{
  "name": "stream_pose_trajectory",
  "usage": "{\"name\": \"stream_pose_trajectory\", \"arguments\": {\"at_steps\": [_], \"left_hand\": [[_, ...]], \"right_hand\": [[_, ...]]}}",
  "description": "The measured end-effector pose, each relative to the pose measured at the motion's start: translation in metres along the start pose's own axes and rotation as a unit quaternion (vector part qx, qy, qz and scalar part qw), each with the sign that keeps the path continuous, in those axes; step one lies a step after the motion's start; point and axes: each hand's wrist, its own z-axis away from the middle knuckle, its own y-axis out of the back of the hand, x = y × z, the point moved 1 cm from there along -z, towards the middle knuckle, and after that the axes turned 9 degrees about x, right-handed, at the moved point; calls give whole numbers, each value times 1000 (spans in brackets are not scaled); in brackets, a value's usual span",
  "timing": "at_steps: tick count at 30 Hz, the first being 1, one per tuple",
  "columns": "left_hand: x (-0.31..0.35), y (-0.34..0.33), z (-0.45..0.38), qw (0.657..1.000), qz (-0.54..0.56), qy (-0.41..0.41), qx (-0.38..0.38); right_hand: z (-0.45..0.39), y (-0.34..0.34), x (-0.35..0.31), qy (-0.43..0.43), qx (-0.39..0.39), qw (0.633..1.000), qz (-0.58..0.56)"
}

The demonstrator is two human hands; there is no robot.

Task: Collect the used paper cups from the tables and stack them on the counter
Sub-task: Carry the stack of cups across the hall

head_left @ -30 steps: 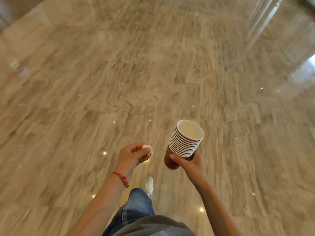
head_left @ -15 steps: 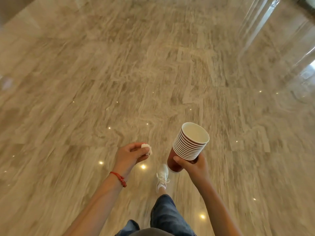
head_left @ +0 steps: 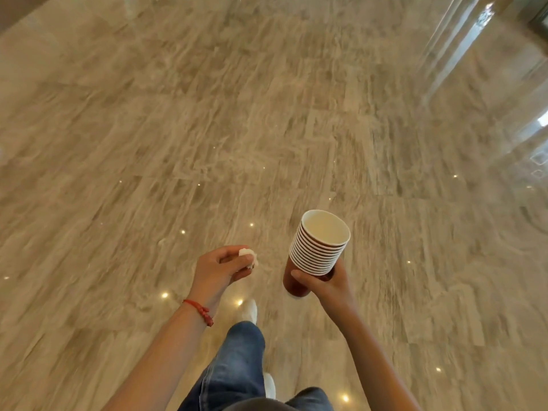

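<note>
Cups [head_left: 318, 247] nested in one stack ride in the right hand [head_left: 324, 281], fingers [head_left: 302, 275] curled round the lowest cup, the stack's long axis tilted, mouth up and away. Left hand [head_left: 218, 269] pinches a white wad [head_left: 248, 257] just beside it. Below lies only marble floor [head_left: 267, 129]; no desk in view.

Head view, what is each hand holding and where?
Right hand grips the cup stack around the bottom cup's side; left hand pinches a small white wad.
</note>
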Motion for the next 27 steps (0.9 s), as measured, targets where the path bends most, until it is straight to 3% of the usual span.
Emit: {"name": "stream_pose_trajectory", "arguments": {"at_steps": [12,27], "left_hand": [[144,-117,-267,998,-34,-22,-52],[266,-255,-557,999,-37,-8,-37]], "right_hand": [[-292,-71,-68,9,47,999,6],[-622,-113,-113,0,45,999,7]]}}
